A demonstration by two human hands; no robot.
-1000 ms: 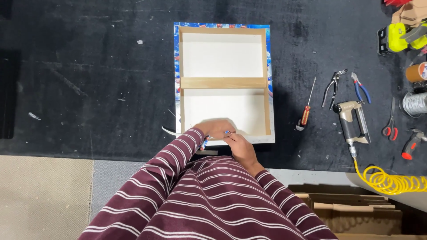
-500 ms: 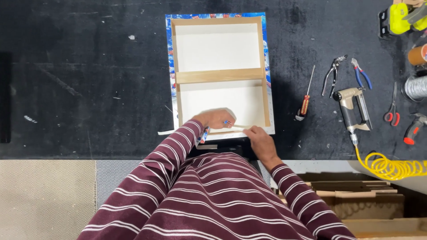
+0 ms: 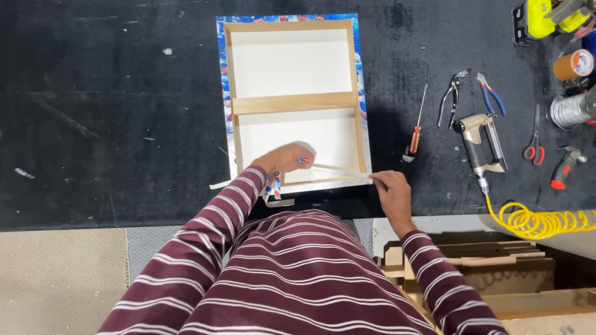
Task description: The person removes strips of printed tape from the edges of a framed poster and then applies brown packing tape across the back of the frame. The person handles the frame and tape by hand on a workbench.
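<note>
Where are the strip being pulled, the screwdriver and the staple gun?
Strip (image 3: pixel 338 169), head view: mid-length, between the hands.
Screwdriver (image 3: pixel 415 139), head view: red handle.
Staple gun (image 3: pixel 479 144), head view: body.

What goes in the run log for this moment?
left hand: pressing canvas edge on stretcher frame | right hand: pulling thin strip at frame's near right corner | staple gun: idle on table
</note>
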